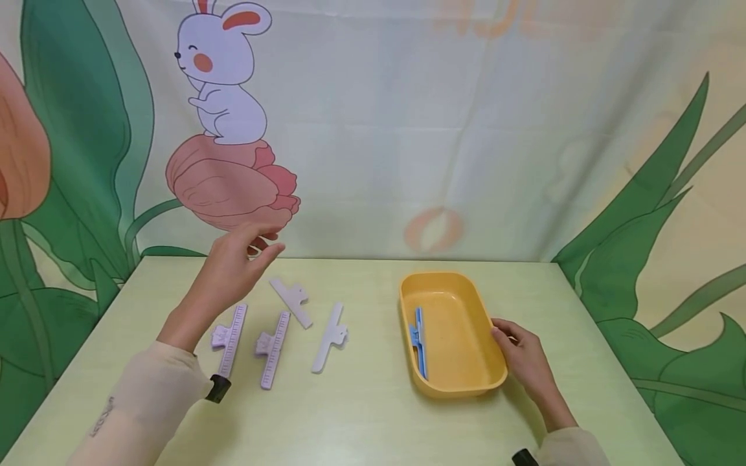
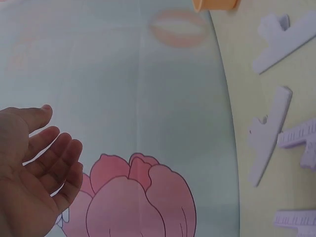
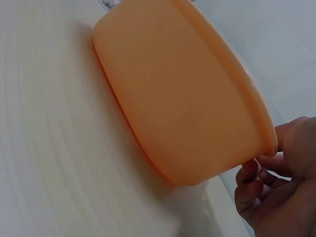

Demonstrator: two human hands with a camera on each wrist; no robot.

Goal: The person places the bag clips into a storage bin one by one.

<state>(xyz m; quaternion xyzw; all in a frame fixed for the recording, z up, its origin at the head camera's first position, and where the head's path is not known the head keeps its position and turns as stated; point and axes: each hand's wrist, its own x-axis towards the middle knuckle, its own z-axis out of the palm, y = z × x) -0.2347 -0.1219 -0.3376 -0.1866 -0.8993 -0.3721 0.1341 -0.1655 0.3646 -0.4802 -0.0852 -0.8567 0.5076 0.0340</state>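
My left hand (image 1: 240, 259) hovers above the far left part of the table, fingers loosely bent and nothing in them. Nearest below it lies a pale lilac clip (image 1: 293, 299), slanted on the tabletop; another plain one (image 1: 329, 340) lies to its right. Closer to me are two purple clips with ruler-like markings, the left one (image 1: 235, 336) near my forearm and the other (image 1: 274, 349) beside it. My right hand (image 1: 526, 359) pinches the right rim of a yellow tray (image 1: 460, 343), thumb over the edge in the right wrist view (image 3: 281, 182). Inside the tray, a blue clip (image 1: 419, 343) rests along its left wall.
The pale table (image 1: 373, 427) ends at the back against a printed cloth (image 1: 373, 129) with a rabbit and flowers. Bare tabletop separates the clips from the tray.
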